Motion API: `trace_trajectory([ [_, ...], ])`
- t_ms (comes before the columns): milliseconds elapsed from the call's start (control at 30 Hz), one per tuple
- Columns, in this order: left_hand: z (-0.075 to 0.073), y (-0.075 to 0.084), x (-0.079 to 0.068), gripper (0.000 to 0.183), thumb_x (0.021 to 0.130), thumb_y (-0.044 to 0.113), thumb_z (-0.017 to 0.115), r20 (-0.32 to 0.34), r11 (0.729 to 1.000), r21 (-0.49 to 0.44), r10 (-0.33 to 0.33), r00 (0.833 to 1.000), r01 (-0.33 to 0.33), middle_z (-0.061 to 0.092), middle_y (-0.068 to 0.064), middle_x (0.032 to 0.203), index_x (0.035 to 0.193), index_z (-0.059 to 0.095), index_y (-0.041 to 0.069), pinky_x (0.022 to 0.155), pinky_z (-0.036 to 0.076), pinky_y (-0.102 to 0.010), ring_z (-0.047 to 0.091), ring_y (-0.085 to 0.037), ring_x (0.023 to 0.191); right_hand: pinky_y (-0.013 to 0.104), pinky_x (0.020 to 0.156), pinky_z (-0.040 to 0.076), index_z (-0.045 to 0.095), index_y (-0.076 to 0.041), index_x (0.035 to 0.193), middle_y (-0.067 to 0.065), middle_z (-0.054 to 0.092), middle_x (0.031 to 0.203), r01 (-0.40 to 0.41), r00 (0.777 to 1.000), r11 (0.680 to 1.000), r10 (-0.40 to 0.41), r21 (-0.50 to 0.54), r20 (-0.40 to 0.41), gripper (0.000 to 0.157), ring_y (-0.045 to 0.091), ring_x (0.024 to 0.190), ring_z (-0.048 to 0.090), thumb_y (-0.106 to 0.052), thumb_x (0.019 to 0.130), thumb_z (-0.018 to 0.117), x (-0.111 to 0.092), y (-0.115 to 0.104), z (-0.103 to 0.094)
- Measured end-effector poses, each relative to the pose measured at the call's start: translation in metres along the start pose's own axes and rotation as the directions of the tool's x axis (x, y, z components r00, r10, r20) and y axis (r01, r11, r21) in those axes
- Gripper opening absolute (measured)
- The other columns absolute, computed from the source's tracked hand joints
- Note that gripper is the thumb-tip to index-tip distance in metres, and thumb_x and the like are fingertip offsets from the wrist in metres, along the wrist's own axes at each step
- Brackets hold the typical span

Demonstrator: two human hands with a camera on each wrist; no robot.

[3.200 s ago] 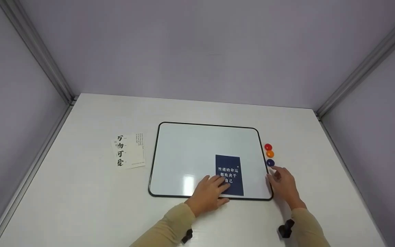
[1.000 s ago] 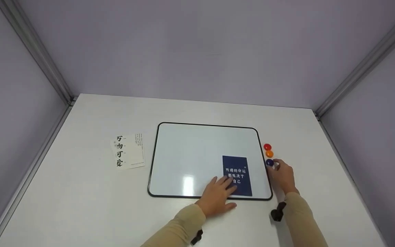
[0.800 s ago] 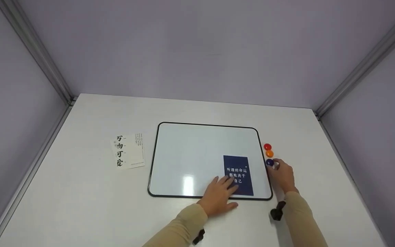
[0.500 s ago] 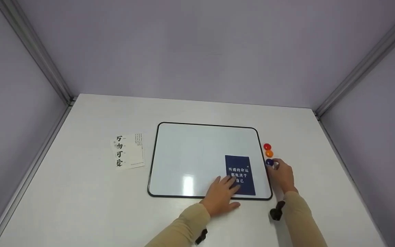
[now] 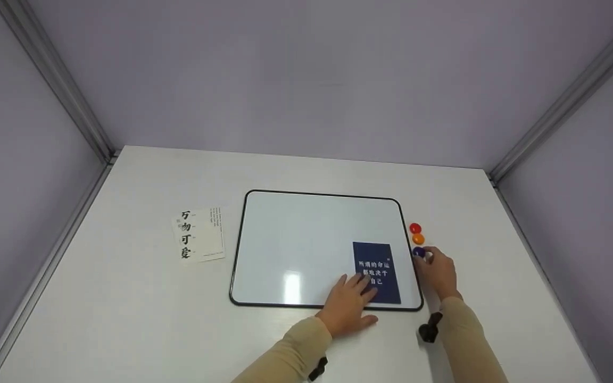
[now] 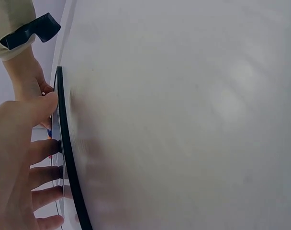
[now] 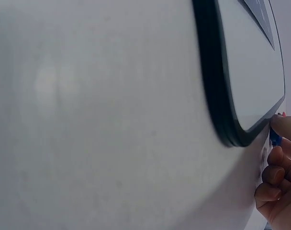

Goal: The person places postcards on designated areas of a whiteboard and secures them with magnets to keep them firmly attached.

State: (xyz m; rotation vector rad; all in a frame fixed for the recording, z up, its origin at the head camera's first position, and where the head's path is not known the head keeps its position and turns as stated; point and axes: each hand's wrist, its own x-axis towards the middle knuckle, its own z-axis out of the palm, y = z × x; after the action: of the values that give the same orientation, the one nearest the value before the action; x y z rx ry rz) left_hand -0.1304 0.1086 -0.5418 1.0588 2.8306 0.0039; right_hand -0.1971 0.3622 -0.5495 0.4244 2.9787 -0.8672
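The right hand [image 5: 439, 272] has a narrow grip, thumb and finger pinching a blue disc [image 5: 419, 251] just right of the whiteboard [image 5: 296, 234]; the left hand [image 5: 346, 304], fingers spread (holding nothing), rests on a navy card [image 5: 381, 258] on that board. Uneven pressure could skew the card, or a wide pinch nudge the orange disc [image 5: 418, 239]. The card's foot sits near the black rim [image 5: 280, 305]; leftward, the board offers room.
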Motion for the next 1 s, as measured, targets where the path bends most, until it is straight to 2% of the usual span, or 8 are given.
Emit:
trace_trajectory([
  [367,-0.0005,0.0035,0.0030,0.065,0.093,0.065,0.040,-0.006,1.000,-0.017,-0.007,1.000,0.007,0.035,0.003,0.157,0.147,0.039,0.029,0.121,0.031,-0.039,0.034,-0.018,0.147,0.027,0.063,0.038,0.052,-0.002,0.132,0.016,0.061,0.095,-0.033,0.999,0.999,0.033,0.000,0.024,0.042,0.022,0.080,0.053,-0.023,0.096,0.054,0.0003,-0.0019,-0.0002],
  [667,0.0008,0.0039,0.0032,0.064,0.093,0.065,0.040,-0.012,1.000,-0.016,-0.005,1.000,0.005,0.036,0.003,0.157,0.146,0.039,0.030,0.121,0.032,-0.038,0.033,-0.017,0.147,0.025,0.057,0.036,0.056,0.000,0.127,0.014,0.060,0.084,0.020,1.000,1.000,-0.020,0.007,-0.017,0.039,0.020,0.069,0.051,-0.021,0.095,0.058,-0.0009,-0.0003,0.0006],
  [1000,0.0004,0.0040,0.0039,0.065,0.093,0.065,0.041,-0.004,0.999,-0.039,-0.003,1.000,0.003,0.035,0.003,0.158,0.147,0.039,0.030,0.121,0.030,-0.039,0.033,-0.018,0.147,0.025,0.059,0.038,0.053,-0.002,0.132,0.015,0.061,0.090,-0.005,1.000,1.000,0.005,0.006,0.018,0.041,0.020,0.073,0.052,-0.023,0.097,0.055,0.0007,-0.0069,-0.0006],
])
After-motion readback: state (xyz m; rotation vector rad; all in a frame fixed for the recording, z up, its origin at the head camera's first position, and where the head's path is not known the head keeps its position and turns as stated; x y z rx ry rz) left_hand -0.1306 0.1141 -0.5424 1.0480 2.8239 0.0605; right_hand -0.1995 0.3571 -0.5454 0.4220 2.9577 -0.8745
